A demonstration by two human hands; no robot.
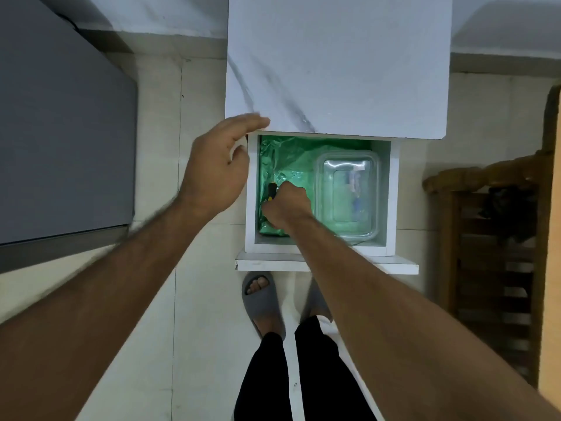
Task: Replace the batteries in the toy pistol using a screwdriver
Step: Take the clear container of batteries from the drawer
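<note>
The screwdriver (272,189) lies in the open white drawer (393,196), along its left side, on the crinkled green lining (291,159). Its black and yellow handle points toward me and the thin shaft runs away toward the back of the drawer. My right hand (285,206) is down inside the drawer with its fingers (268,212) curled around the near end of the handle, gripping it; the knuckles hide the lower part of the grip.

My left hand (217,165) hovers just left of the drawer, fingers straight and loosely together, the thumb spread toward the drawer's left wall. Its fingertips overlap the front edge of the white marbled tabletop (337,65) that overhangs the drawer; whether they touch it I cannot tell, as the hand is blurred.

To the right of my right hand, a clear plastic lidded container (347,192) sits in the drawer, filling most of its right half.

Below the drawer front, my foot in a grey slipper (261,302) stands on the pale tiled floor (158,147). A dark wooden rack (498,268) stands at the far right.
</note>
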